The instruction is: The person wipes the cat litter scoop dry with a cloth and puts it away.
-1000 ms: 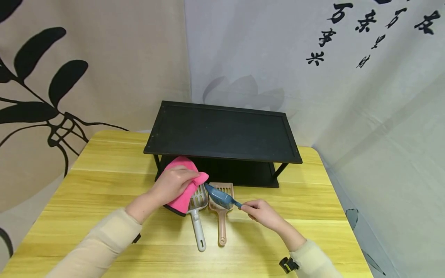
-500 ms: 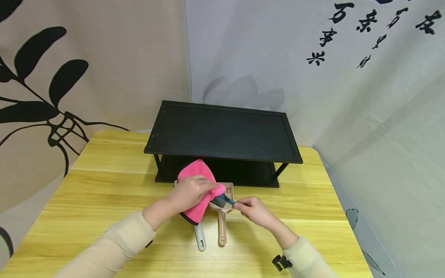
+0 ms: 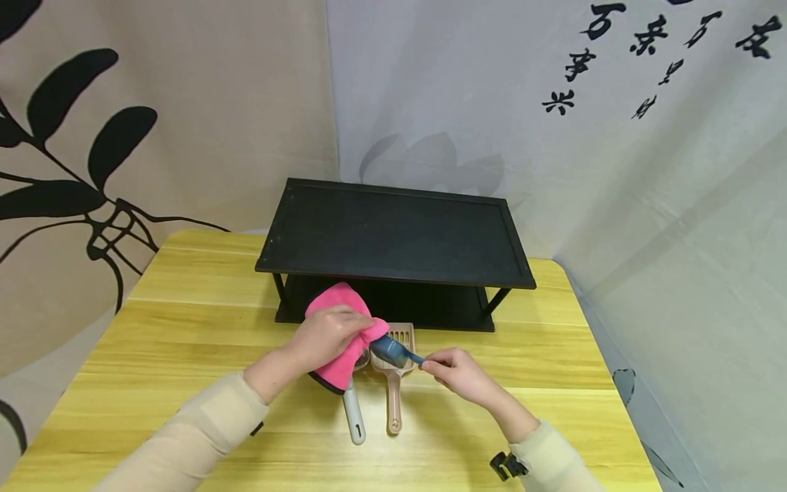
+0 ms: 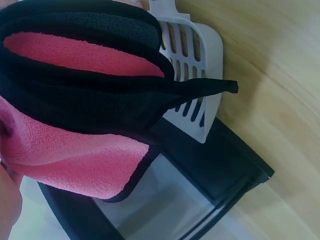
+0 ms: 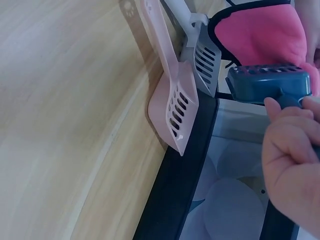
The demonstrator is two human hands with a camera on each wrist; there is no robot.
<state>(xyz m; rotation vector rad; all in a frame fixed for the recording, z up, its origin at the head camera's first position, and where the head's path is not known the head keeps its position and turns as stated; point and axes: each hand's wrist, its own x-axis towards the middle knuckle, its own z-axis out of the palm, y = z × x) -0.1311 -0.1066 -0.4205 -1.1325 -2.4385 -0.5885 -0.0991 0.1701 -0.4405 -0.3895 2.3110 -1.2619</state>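
Head view: over a wooden table (image 3: 184,328) by printed fabric (image 3: 430,89), left fingers (image 3: 359,322) grip pink cloth (image 3: 352,355), right fingers (image 3: 434,363) a blue scoop (image 3: 390,351).

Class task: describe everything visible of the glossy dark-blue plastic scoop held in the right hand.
The glossy dark-blue plastic-looking scoop has a bowl pierced with openings and a slim handle, gripped by the right hand. It is held off the table, its bowl overlapping the slotted beige-pink plastic scoop in the head view. Fuzzy pink black-edged cloth, held by the left hand, meets the bowl's far end.
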